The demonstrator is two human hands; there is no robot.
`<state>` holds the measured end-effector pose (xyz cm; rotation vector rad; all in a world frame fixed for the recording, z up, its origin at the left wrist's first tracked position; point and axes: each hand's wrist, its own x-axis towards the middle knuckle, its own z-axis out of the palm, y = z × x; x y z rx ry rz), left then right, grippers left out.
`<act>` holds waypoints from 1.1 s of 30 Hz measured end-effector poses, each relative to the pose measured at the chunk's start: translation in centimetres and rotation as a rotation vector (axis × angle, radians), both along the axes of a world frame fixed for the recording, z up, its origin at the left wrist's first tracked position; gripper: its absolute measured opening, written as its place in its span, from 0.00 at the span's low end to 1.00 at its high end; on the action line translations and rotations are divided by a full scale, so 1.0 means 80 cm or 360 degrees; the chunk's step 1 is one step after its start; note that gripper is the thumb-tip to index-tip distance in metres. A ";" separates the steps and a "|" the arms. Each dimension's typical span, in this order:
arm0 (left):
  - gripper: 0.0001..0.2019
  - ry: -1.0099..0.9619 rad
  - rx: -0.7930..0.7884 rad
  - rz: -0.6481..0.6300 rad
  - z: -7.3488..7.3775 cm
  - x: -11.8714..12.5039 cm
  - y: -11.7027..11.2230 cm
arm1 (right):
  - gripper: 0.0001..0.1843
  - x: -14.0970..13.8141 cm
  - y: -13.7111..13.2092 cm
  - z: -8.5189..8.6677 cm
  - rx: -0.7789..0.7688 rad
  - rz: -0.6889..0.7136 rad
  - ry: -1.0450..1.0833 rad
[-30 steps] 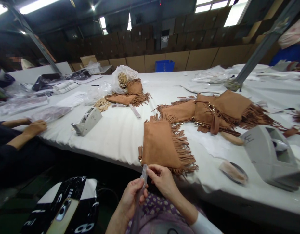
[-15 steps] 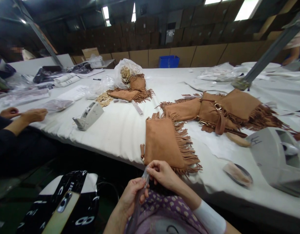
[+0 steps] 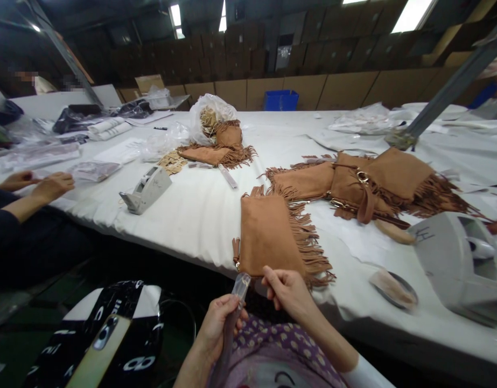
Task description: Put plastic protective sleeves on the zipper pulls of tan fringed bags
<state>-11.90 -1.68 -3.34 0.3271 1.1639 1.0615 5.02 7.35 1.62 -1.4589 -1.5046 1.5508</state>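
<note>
white cloth covers a long work table (image 3: 200, 215) that fills the middle of the frame, with a dark wall of brown cartons and a blue bin (image 3: 281, 100) behind it at the top. at the bottom centre, the left hand (image 3: 218, 323) is closed around a narrow clear plastic sleeve (image 3: 237, 293), which stands almost upright with its open top end just under the table edge. the right hand (image 3: 286, 291) is just beside that top end, at the right of it, with the fingers bent and half closed; i cannot tell if it pinches the plastic or anything else. directly above both hands, a tan fringed bag (image 3: 268, 237) lies flat near the table edge, its fringe on the right side. a pile of the same fringed bags (image 3: 365, 186) lies further back at centre right, and a smaller pile with a plastic bag (image 3: 216, 140) is at the upper centre. one grey tape dispenser (image 3: 458, 264) stands at the right edge, another tape dispenser (image 3: 145, 189) at centre left. a small dish (image 3: 393, 288) is near the right dispenser. at the left edge, a co-worker's hands (image 3: 50, 186) rest on the table. a phone (image 3: 98, 350) lies on a black and white bag at the lower left.
</note>
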 end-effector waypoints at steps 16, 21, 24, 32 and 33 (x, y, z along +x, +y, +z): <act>0.16 0.0596 0.0264 0.0141 0.009 0.001 0.002 | 0.28 -0.048 -0.015 -0.036 -0.0111 0.0109 0.0175; 0.13 0.0935 0.0354 0.0147 0.010 -0.001 0.000 | 0.27 -0.051 -0.015 -0.036 -0.0244 0.0104 0.0176; 0.15 0.0910 0.0356 0.0259 0.014 -0.001 -0.001 | 0.26 -0.057 -0.015 -0.040 -0.0322 -0.0019 0.0225; 0.26 0.0093 0.0155 0.0026 0.020 0.010 -0.004 | 0.25 -0.062 -0.013 -0.042 -0.0326 -0.0079 0.0240; 0.24 0.0127 0.0129 0.0081 0.017 0.011 -0.004 | 0.26 -0.060 -0.012 -0.041 -0.0304 -0.0047 0.0236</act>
